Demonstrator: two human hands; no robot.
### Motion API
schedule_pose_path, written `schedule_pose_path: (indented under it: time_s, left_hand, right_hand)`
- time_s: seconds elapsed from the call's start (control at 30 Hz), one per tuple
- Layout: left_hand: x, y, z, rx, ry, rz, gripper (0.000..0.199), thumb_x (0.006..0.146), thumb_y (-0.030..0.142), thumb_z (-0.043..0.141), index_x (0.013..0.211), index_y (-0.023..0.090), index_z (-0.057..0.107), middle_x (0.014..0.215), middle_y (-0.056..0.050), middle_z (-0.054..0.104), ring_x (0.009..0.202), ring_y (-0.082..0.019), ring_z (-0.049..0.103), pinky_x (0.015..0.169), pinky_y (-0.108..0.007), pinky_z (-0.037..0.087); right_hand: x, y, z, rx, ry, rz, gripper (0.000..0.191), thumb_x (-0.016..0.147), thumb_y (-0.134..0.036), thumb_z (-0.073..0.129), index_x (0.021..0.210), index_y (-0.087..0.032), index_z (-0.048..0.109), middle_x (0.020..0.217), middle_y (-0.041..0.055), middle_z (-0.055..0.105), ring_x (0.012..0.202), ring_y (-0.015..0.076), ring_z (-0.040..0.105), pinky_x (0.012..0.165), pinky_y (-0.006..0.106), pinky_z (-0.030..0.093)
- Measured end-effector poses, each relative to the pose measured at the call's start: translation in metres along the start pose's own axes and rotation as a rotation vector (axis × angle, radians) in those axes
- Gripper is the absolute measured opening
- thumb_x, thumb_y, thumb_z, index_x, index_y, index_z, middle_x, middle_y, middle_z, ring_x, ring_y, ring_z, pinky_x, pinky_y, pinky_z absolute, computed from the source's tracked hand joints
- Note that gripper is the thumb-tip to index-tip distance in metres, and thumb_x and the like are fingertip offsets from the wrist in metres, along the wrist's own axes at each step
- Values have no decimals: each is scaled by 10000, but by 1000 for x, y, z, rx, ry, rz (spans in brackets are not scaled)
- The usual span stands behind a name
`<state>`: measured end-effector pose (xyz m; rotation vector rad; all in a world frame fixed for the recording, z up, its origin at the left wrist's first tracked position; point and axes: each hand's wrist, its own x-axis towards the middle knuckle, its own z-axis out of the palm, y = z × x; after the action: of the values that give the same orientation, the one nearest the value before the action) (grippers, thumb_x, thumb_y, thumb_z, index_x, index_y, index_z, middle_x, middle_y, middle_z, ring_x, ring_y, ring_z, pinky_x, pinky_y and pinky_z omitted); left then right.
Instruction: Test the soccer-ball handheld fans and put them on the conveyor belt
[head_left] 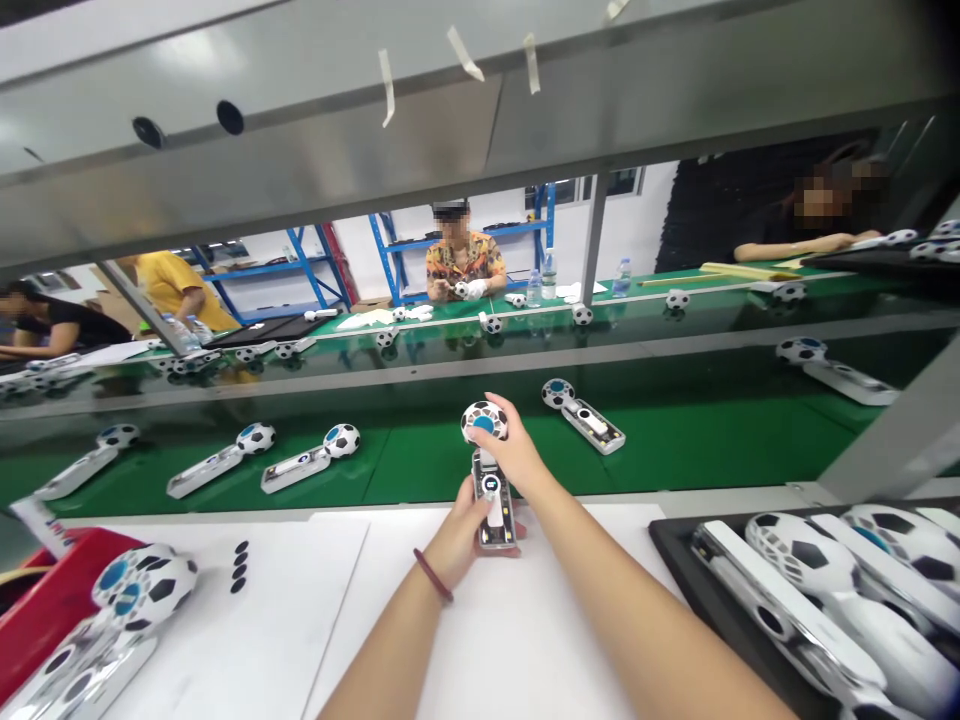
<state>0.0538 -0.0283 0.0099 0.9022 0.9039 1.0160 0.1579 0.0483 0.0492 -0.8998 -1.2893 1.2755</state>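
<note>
A: Where is the device, and how is it held?

B: The handheld device (495,518) is in the middle, held where the green belt (420,470) meets the near white worktop (517,630). The left hand (463,530) wraps its handle, thumb over the front; the right hand (517,455) has thumb and finger curled around the football-patterned head (480,410).

A: What could go wrong from here?

B: I'd worry about the neck (487,459): twisting the head against a firm left grip could strain it. The ball looks smooth, so it might slip from the fingertips. The left thumb is close to the round display (490,484) and could smudge it.

A: Anything to bump?

B: A loose unit (592,422) lies on the belt to the right; a wide swing could knock it.

A: And the containers?

B: Near right, a black tray (667,547) holds similar devices (806,552), packed closely enough to scrape each other. Near left is a red bin (90,545); several ball-headed units (157,590) lie along its right side, but I can't tell whether any rest inside. Far right, a second dark tray (855,261) carries more football heads (930,249).
</note>
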Motion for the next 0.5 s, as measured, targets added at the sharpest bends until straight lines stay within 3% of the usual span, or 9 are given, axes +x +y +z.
schedule_pose_path:
  time_s: [0.13, 0.27, 0.4, 0.5]
  left_hand:
    - [3, -2, 1, 8, 28, -17, 627, 671, 485, 672, 1110, 207, 321, 945, -91, 574, 700, -267, 643, 588, -405, 515]
    - [7, -4, 0, 34, -2, -2, 658, 634, 513, 697, 1082, 187, 341, 900, -83, 567, 664, -259, 636, 574, -395, 511]
    - [6, -2, -1, 23, -7, 10, 654, 657, 472, 696, 1125, 190, 336, 950, -98, 564, 687, -245, 630, 616, -416, 514]
    - [4, 1, 2, 19, -13, 37, 569, 708, 404, 668, 1131, 185, 357, 979, -105, 558, 707, -231, 624, 649, -430, 515]
  right_hand:
    - [1, 17, 4, 22, 47, 35, 568, 686, -365, 671, 1201, -299, 442, 1000, 11, 585, 853, 167, 594, 776, 302, 484]
    - [2, 29, 5, 246, 49, 87, 595, 697, -347, 672, 1222, -306, 395, 1019, 19, 584, 814, 174, 626, 694, 286, 513]
    - [-3, 32, 3, 504, -95, 235, 659, 728, -323, 658, 1267, -327, 279, 1040, 31, 606, 816, 196, 652, 632, 298, 531]
    - [-7, 34, -3, 508, -271, 375, 510, 737, -296, 656, 1170, -222, 397, 997, 87, 641, 855, 222, 648, 647, 328, 540]
